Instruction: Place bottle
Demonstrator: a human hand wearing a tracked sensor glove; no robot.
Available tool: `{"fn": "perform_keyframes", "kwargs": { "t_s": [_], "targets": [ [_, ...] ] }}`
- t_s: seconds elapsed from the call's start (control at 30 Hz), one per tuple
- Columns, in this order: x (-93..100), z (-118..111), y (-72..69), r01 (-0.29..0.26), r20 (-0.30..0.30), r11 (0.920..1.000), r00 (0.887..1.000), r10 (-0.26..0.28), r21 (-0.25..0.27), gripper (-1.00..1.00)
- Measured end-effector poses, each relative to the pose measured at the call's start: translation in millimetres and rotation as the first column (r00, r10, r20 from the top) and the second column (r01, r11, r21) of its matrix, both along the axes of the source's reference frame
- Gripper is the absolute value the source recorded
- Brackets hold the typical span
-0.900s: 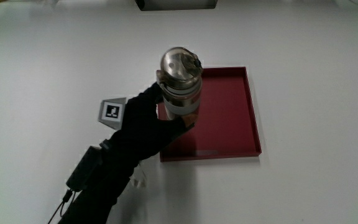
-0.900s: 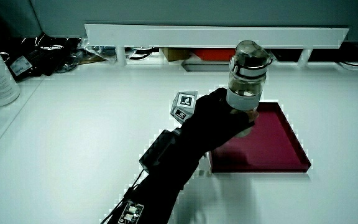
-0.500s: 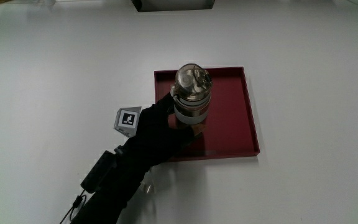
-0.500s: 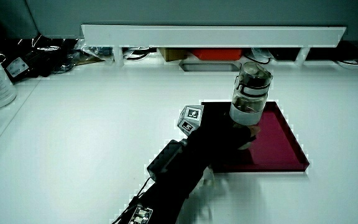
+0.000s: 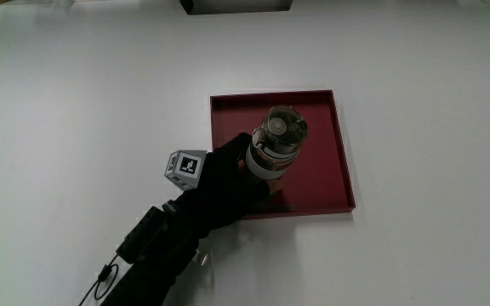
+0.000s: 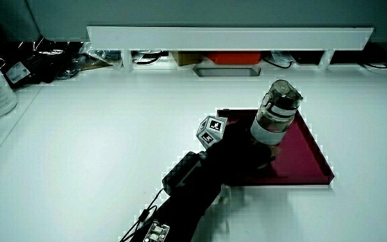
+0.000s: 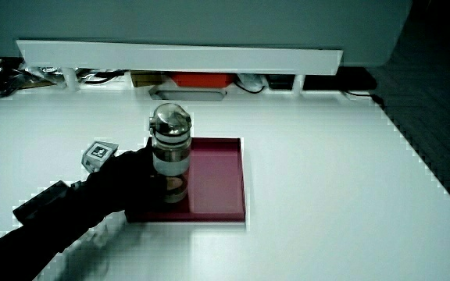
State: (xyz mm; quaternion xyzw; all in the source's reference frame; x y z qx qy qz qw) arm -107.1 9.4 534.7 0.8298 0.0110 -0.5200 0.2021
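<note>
— Over the red tray (image 5: 339,153), what is held?

— The bottle (image 5: 275,149) is gripped around its lower body by the hand (image 5: 224,183), the fingers closed on it just under the pale band. Its metal cap is seen uppermost, well above the grip.

— And how is its long axis set?

— Close to upright, it is judged; in a side view the bottle (image 6: 274,121) appears tipped a little, the cap leaning away from the palm, while in a side view it (image 7: 169,156) reads as nearly vertical.

— Is the base down on the tray?

— That cannot be told. The base lies below the grip and is masked by the glove (image 7: 127,183); contact with the tray floor (image 7: 217,183) is not shown. It is judged to be low over it, or just touching.

— So what does the coming move turn on?

— On the base being straight below the grip and inside the rim (image 6: 314,151). The part of the tray nearest the wrist is what sits beneath the bottle, so only lowering and levelling seem called for before the fingers are released.
</note>
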Motion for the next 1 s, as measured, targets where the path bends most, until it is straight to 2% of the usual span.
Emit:
{"fn": "perform_keyframes", "kwargs": {
  "t_s": [0.03, 0.1, 0.17, 0.2, 0.23, 0.3, 0.33, 0.37, 0.4, 0.47, 0.6, 0.67, 0.7, 0.73, 0.77, 0.87, 0.9, 0.93, 0.97, 1.0],
  "targets": [
    [-0.2, -2.2, -0.1, 0.003, 0.02, 0.9992, 1.0, -0.002, -0.039, 0.0],
    [-0.6, 0.9, -1.9, -0.01, 0.008, 0.999, 1.0, 0.011, -0.044, 0.0],
    [-0.8, 1.4, -3.1, -0.026, 0.021, 0.9991, 0.999, 0.027, -0.035, 0.0],
    [-0.4, -0.1, -3.3, -0.026, 0.025, 0.9986, 0.999, 0.027, -0.046, 0.0],
    [-0.5, -0.9, -3.8, -0.031, 0.054, 0.998, 0.998, 0.034, -0.056, 0.0],
    [-0.8, 0.9, -4.3, -0.035, 0.027, 0.9988, 0.999, 0.036, -0.035, 0.0],
    [-1.0, 0.3, -4.2, -0.036, 0.038, 0.9983, 0.999, 0.038, -0.047, 0.0],
    [-4.9, 11.6, -3.0, -0.034, 0.079, 0.9984, 0.996, 0.037, -0.046, 0.0],
    [-2.4, 2.0, -3.3, -0.016, 0.004, 0.9986, 1.0, 0.016, -0.05, 0.0],
    [-5.1, 1.3, -2.5, 0.007, -0.023, 0.9977, 1.0, -0.008, -0.067, 0.0],
    [-7.6, -0.3, -2.2, 0.014, -0.011, 0.9976, 1.0, -0.015, -0.069, 0.0],
    [-8.1, 0.2, -1.3, 0.016, -0.015, 0.9986, 1.0, -0.017, -0.051, -0.06],
    [-8.8, -1.9, -0.5, 0.02, -0.006, 0.9977, 1.0, -0.021, -0.065, -0.09],
    [-9.9, -0.3, 0.2, 0.024, -0.037, 0.9981, 0.999, -0.027, -0.057, -0.11],
    [-11.2, 1.7, 0.2, 0.023, -0.013, 0.9989, 1.0, -0.023, -0.041, -0.14],
    [-9.9, -1.6, 0.0, 0.021, -0.018, 0.9978, 1.0, -0.022, -0.063, -0.23],
    [-9.9, -3.3, 0.0, 0.018, -0.002, 0.9971, 1.0, -0.018, -0.074, -0.26],
    [-10.1, -1.2, -0.3, 0.017, -0.025, 0.9983, 1.0, -0.018, -0.056, -0.29],
    [-10.1, -2.3, -0.1, 0.021, -0.013, 0.9975, 1.0, -0.022, -0.068, -0.31],
    [-10.0, -2.2, -0.2, 0.019, -0.025, 0.9982, 0.999, -0.02, -0.058, -0.34]
  ]
}}
